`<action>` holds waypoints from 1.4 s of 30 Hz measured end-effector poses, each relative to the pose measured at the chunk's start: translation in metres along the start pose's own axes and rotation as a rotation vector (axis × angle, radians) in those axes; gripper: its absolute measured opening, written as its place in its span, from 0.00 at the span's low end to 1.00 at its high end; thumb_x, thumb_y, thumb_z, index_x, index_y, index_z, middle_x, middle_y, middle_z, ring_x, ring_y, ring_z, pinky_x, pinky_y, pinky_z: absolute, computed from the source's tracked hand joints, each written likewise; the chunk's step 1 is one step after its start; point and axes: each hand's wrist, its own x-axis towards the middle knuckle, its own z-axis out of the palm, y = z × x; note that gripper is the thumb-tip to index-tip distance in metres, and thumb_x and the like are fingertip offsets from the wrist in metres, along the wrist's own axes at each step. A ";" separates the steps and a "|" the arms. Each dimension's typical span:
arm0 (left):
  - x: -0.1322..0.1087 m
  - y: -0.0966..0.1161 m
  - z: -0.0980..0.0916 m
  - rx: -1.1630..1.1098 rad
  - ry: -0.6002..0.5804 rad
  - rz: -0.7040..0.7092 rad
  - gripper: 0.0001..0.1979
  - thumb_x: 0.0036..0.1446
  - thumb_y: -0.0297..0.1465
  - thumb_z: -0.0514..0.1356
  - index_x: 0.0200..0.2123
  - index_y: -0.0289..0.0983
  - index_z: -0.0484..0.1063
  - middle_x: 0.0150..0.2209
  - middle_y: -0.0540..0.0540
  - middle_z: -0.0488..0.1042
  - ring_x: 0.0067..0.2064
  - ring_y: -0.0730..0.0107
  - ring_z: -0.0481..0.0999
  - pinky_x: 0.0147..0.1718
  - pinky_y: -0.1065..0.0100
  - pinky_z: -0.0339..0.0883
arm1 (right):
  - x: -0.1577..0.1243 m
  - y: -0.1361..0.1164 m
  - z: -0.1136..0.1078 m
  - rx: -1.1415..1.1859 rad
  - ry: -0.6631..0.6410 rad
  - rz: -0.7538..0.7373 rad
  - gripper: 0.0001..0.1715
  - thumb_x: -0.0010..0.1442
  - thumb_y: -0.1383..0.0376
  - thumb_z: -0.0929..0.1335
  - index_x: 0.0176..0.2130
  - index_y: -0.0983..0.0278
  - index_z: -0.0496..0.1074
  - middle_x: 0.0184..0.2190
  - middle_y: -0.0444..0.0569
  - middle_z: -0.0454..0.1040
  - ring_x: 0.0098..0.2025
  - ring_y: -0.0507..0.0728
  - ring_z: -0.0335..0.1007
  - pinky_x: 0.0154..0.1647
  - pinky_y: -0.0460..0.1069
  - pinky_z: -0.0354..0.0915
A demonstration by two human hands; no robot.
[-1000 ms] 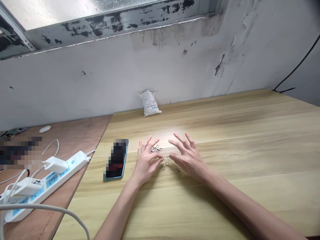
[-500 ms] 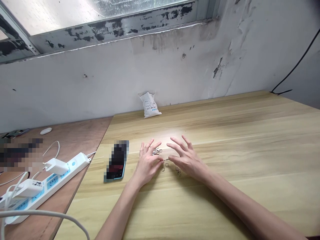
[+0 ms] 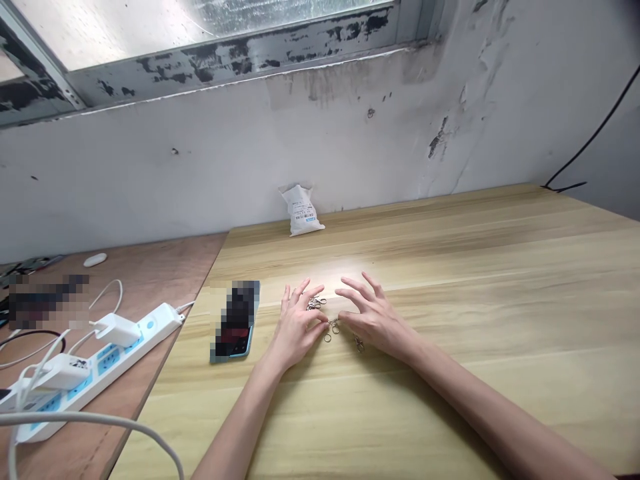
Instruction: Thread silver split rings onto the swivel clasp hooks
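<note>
My left hand [image 3: 303, 327] rests low over the table, thumb and index finger pinched on a small metal clasp [image 3: 332, 323]. Facing it, my right hand [image 3: 373, 317] has its thumb side and index fingertip closed in at the clasp's other end; what exactly it grips is too small to make out. The other fingers of both hands are raised and spread. Just below the fingertips are two small metal rings, one nearer me [image 3: 327, 338] and one further right [image 3: 335, 329]. Several metal clasps [image 3: 316, 303] lie behind my left fingers. More metal clasps [image 3: 359, 344] lie partly under my right hand.
A phone [image 3: 235, 323], partly blurred, lies left of my left hand on the wooden table [image 3: 475, 287]. A white packet [image 3: 303, 212] stands against the wall. On the lower-left brown surface sits a power strip [image 3: 107, 363] with chargers and a loose cable [image 3: 120, 421].
The view has shifted slightly. Both hands keep nearly the same pose, and the metal piece between the fingertips shows a little less than before.
</note>
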 end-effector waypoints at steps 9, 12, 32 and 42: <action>-0.001 -0.001 0.000 0.002 0.006 -0.013 0.08 0.61 0.33 0.60 0.31 0.43 0.78 0.63 0.49 0.64 0.69 0.52 0.49 0.64 0.34 0.37 | 0.002 -0.005 -0.003 0.025 0.009 0.022 0.09 0.63 0.68 0.68 0.32 0.60 0.75 0.52 0.51 0.71 0.63 0.64 0.58 0.66 0.68 0.46; -0.001 -0.001 0.000 -0.001 0.002 -0.013 0.08 0.61 0.33 0.60 0.31 0.43 0.78 0.63 0.49 0.64 0.70 0.52 0.48 0.65 0.35 0.37 | 0.001 -0.004 -0.003 0.036 0.010 0.034 0.08 0.63 0.68 0.68 0.32 0.59 0.75 0.52 0.51 0.70 0.63 0.63 0.57 0.66 0.68 0.45; 0.000 -0.002 -0.001 -0.063 -0.019 -0.034 0.08 0.62 0.33 0.60 0.31 0.42 0.78 0.63 0.48 0.64 0.69 0.51 0.50 0.64 0.33 0.39 | 0.000 -0.003 0.003 -0.020 0.014 0.008 0.09 0.61 0.73 0.67 0.31 0.61 0.73 0.46 0.50 0.72 0.63 0.64 0.57 0.67 0.68 0.46; 0.000 -0.002 -0.002 -0.046 -0.026 -0.041 0.07 0.61 0.33 0.61 0.31 0.42 0.78 0.63 0.47 0.64 0.69 0.50 0.50 0.63 0.33 0.39 | 0.003 -0.002 0.004 0.003 -0.069 -0.037 0.12 0.64 0.71 0.65 0.29 0.61 0.73 0.43 0.49 0.71 0.64 0.63 0.55 0.67 0.69 0.46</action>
